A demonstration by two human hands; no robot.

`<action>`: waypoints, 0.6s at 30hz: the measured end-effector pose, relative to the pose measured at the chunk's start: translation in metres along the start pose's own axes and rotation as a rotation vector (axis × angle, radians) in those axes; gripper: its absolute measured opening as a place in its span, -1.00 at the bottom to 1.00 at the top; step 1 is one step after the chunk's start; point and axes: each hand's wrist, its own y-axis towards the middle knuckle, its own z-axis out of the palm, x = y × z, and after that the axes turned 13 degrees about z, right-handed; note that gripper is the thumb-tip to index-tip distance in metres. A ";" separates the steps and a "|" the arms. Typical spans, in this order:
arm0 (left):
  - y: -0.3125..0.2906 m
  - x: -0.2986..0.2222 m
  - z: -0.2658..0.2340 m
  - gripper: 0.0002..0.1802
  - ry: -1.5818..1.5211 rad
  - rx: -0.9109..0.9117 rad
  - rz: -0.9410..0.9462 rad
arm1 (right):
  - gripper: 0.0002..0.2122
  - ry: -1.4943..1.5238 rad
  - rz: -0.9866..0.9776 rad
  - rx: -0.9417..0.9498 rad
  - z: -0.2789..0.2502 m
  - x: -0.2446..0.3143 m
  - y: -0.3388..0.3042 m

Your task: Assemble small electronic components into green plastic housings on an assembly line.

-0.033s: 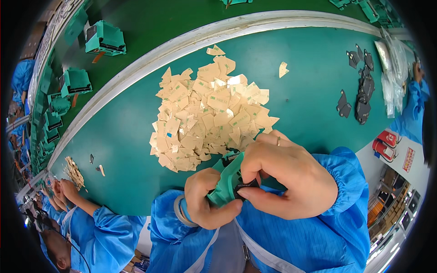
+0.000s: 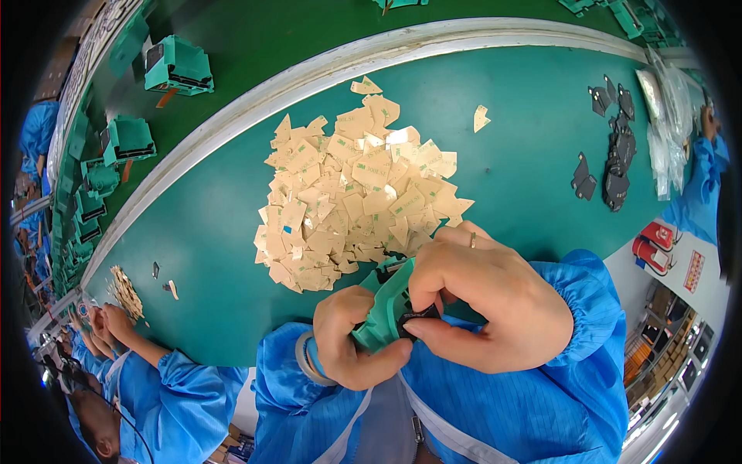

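Observation:
In front of my chest, my left hand (image 2: 348,340) is closed around a green plastic housing (image 2: 384,311). My right hand (image 2: 488,301) pinches a small black part (image 2: 421,315) between thumb and forefinger, against the right side of the housing. Fingers hide much of both pieces, and I cannot tell whether the black part is seated in the housing. Just beyond my hands lies a big heap of beige paper-backed adhesive pieces (image 2: 352,201), its near edge close to the housing.
Several black plastic parts (image 2: 617,158) lie at the right beside clear plastic bags (image 2: 666,127). A pale rail (image 2: 224,124) separates the green table (image 2: 533,100) from a surface bearing more green housings (image 2: 179,66). At lower left a co-worker's hand (image 2: 116,319) is near a smaller beige pile (image 2: 126,292).

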 end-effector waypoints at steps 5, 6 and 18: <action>0.005 -0.004 0.005 -0.58 0.142 -0.003 0.076 | -0.79 0.002 0.005 0.005 -0.002 0.001 0.000; 0.005 -0.005 0.007 -0.58 0.141 -0.002 0.076 | -0.79 0.011 0.005 0.013 -0.003 0.001 0.000; 0.008 -0.002 0.005 -0.62 0.341 0.125 0.428 | -0.64 -0.167 0.025 0.065 -0.018 0.008 0.003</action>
